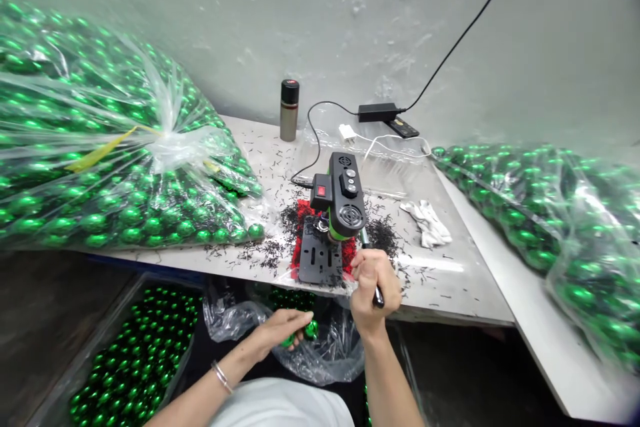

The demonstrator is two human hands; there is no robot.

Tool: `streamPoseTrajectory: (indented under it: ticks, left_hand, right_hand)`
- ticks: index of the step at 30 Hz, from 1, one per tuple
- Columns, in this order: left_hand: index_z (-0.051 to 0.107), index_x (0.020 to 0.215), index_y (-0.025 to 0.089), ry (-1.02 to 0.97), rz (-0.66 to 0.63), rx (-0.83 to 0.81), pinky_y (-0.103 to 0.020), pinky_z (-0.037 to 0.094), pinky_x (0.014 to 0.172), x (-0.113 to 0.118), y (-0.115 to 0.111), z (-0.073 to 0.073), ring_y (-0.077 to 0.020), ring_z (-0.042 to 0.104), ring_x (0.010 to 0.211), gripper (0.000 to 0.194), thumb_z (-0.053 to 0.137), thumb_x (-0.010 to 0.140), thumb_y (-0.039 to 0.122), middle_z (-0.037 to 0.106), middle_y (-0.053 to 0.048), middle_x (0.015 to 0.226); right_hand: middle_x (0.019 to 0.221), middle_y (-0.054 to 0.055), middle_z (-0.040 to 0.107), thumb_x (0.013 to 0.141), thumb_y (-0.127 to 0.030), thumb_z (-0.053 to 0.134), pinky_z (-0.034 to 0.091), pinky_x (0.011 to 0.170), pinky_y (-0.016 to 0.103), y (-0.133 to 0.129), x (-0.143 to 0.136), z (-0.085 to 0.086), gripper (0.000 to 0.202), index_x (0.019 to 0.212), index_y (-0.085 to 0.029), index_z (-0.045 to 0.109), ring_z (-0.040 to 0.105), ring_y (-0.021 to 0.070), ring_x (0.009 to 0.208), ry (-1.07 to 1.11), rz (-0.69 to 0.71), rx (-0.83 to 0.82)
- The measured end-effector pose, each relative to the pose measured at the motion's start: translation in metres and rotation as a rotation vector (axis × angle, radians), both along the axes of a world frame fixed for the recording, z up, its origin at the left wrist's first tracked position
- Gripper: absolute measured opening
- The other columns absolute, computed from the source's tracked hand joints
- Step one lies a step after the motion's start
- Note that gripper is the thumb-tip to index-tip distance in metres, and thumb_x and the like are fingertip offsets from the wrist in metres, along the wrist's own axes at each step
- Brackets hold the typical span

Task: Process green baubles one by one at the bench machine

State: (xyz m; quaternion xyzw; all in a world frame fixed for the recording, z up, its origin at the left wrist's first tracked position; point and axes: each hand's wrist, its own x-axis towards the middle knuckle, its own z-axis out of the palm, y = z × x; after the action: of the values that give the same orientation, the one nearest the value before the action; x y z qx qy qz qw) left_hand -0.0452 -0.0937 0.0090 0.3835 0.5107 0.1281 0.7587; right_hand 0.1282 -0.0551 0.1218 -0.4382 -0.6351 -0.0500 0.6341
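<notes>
Green balls (311, 329), apparently being readied, are held before the surface (470, 287) by loosely curled fingers of the left hand (280, 325), the lever (379, 298) is gripped in the closed right hand (367, 280), and careful lining-up at the machine (345, 190) seems called for.

A rough, pale grey wall (320, 27) rises behind a white table (465, 290), dark floor (33, 307) below.
</notes>
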Motion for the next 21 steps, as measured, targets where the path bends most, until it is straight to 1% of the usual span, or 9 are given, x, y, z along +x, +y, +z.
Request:
streamPoseTrajectory:
  ticks: [3,6,8,10,12,14,16,18,21]
  left_hand:
    - [0.068,0.083,0.019,-0.123,0.262,-0.275,-0.027,0.048,0.063,-0.001,-0.013,-0.014,-0.0142,0.060,0.065,0.046,0.085,0.066,0.058,0.064,0.000,0.073]
    - [0.071,0.093,0.018,-0.349,0.314,-0.372,-0.027,0.052,0.078,-0.006,-0.012,-0.002,-0.0156,0.068,0.079,0.050,0.098,0.052,0.029,0.066,-0.001,0.081]
    - [0.071,0.099,0.018,-0.446,0.292,-0.299,-0.029,0.051,0.088,-0.010,-0.004,0.016,-0.0181,0.070,0.090,0.057,0.098,0.049,0.020,0.068,-0.002,0.087]
    - [0.072,0.105,0.019,-0.432,0.284,-0.133,-0.032,0.049,0.093,-0.013,0.010,0.035,-0.0197,0.070,0.095,0.055,0.096,0.055,0.025,0.070,-0.003,0.095]
    - [0.073,0.108,0.019,-0.332,0.308,0.075,-0.031,0.049,0.091,-0.012,0.029,0.051,-0.0193,0.068,0.094,0.052,0.094,0.062,0.033,0.072,-0.004,0.098]
    - [0.074,0.106,0.019,-0.247,0.357,0.221,-0.028,0.049,0.085,-0.010,0.049,0.061,-0.0179,0.067,0.090,0.051,0.093,0.062,0.036,0.074,-0.003,0.096]
    - [0.075,0.102,0.018,-0.238,0.418,0.256,-0.026,0.049,0.077,-0.006,0.069,0.064,-0.0159,0.065,0.082,0.052,0.094,0.058,0.036,0.074,-0.002,0.091]
    - [0.075,0.094,0.016,-0.285,0.491,0.222,-0.025,0.049,0.071,-0.001,0.084,0.063,-0.0134,0.063,0.073,0.050,0.096,0.053,0.036,0.072,-0.001,0.084]
    - [0.075,0.087,0.015,-0.352,0.605,0.182,-0.025,0.051,0.075,0.007,0.097,0.057,-0.0121,0.063,0.073,0.047,0.097,0.049,0.032,0.072,-0.001,0.081]
  right_hand:
    - [0.064,-0.003,0.055,0.093,-0.007,0.046,0.043,0.059,0.028,0.000,0.002,-0.002,0.028,0.070,-0.022,0.049,0.058,0.0132,0.064,-0.018,0.026,0.004]
    - [0.064,-0.003,0.055,0.093,-0.006,0.047,0.044,0.059,0.028,-0.001,0.003,-0.002,0.027,0.071,-0.022,0.049,0.057,0.0130,0.063,-0.023,0.043,0.007]
    - [0.065,-0.002,0.056,0.093,-0.006,0.047,0.044,0.059,0.028,-0.001,0.002,-0.004,0.026,0.071,-0.021,0.049,0.057,0.0128,0.064,-0.008,0.035,0.006]
    - [0.067,-0.002,0.057,0.093,-0.007,0.047,0.044,0.059,0.028,0.000,0.001,-0.006,0.026,0.072,-0.021,0.050,0.057,0.0127,0.065,0.010,0.020,0.002]
    - [0.067,-0.002,0.057,0.093,-0.007,0.048,0.044,0.059,0.028,0.000,0.001,-0.007,0.025,0.072,-0.021,0.051,0.058,0.0129,0.065,0.014,0.017,0.004]
    - [0.065,-0.002,0.056,0.093,-0.008,0.047,0.044,0.059,0.028,0.000,0.001,-0.006,0.026,0.071,-0.021,0.050,0.058,0.0132,0.065,0.006,0.027,0.008]
    - [0.064,-0.003,0.055,0.094,-0.008,0.047,0.044,0.059,0.028,-0.001,0.002,-0.001,0.028,0.069,-0.022,0.050,0.058,0.0134,0.064,0.000,0.034,0.002]
    - [0.065,-0.002,0.056,0.095,-0.010,0.046,0.044,0.059,0.029,-0.001,0.001,0.006,0.029,0.068,-0.022,0.050,0.058,0.0136,0.064,0.010,0.024,-0.024]
    - [0.067,-0.001,0.058,0.096,-0.011,0.046,0.044,0.059,0.029,-0.001,0.001,0.018,0.029,0.069,-0.022,0.051,0.059,0.0138,0.065,0.046,0.015,-0.074]
